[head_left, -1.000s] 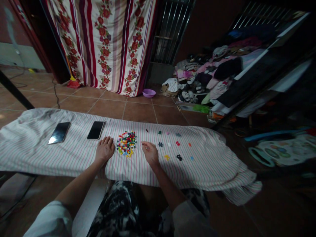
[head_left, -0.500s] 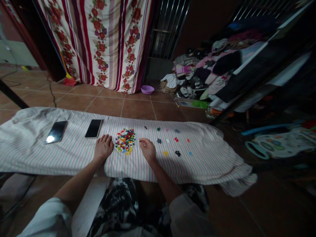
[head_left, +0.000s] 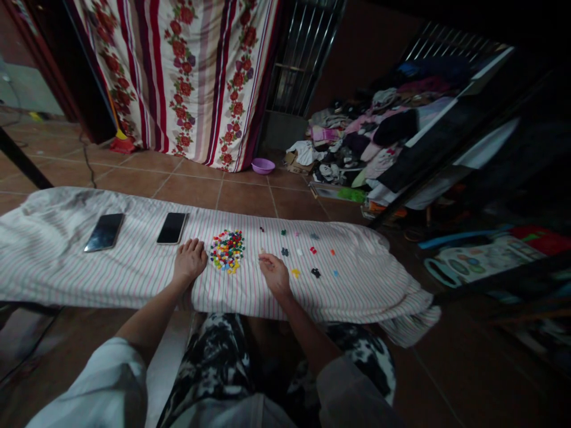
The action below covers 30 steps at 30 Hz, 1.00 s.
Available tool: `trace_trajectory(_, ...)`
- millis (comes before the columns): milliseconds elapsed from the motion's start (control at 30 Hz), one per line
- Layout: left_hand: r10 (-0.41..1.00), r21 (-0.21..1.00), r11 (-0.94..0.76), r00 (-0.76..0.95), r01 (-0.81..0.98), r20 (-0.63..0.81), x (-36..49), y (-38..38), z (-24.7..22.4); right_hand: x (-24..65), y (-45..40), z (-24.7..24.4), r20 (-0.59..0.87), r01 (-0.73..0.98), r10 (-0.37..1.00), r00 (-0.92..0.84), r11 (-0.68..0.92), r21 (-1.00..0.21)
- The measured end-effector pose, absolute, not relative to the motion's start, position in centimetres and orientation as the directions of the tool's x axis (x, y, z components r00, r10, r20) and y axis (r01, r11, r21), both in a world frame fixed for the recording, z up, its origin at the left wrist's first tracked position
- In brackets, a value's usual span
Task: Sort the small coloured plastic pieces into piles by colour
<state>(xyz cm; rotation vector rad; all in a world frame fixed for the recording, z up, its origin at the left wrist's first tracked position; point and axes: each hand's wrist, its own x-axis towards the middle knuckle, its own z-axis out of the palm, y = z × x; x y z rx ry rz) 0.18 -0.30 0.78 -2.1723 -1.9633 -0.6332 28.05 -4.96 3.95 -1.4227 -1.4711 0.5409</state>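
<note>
A mixed pile of small coloured pieces point(head_left: 227, 251) lies on the striped cloth point(head_left: 151, 273). Just left of it, my left hand point(head_left: 191, 260) rests flat on the cloth with nothing in it. My right hand point(head_left: 273, 272) is over the cloth right of the pile, thumb and fingertips close together; what they hold, if anything, is too small to name. Beyond it are small one-colour groups: dark grey pieces point(head_left: 285, 252), yellow point(head_left: 295, 273), black point(head_left: 316, 273), red point(head_left: 313, 250), green point(head_left: 283, 232) and several others.
Two phones, one point(head_left: 104, 232) at the far left and another point(head_left: 172, 228) nearer my left hand, lie on the cloth. Behind are a purple basin point(head_left: 263, 166), a floral curtain point(head_left: 205, 83) and a heap of clothes point(head_left: 357, 139).
My right hand has moved slightly right, away from the mixed pile. My left hand stays flat beside the pile. The camera view has shifted a little.
</note>
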Motion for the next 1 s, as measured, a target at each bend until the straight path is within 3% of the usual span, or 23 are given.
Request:
trace_trajectory(433, 0.927, 0.181, -0.134, 0.059, 0.974, 0.371, 0.3, -0.4, 1.1, 27.4, -5.5, 4.6, 0.355, 0.592, 0.924, 0.145, 0.206, -0.779)
trace_trajectory(1000, 0.915, 0.194, -0.132, 0.044, 0.972, 0.402, 0.4, -0.3, 0.8, 26.9, -5.2, 4.7, 0.393, 0.573, 0.909, 0.138, 0.25, -0.78)
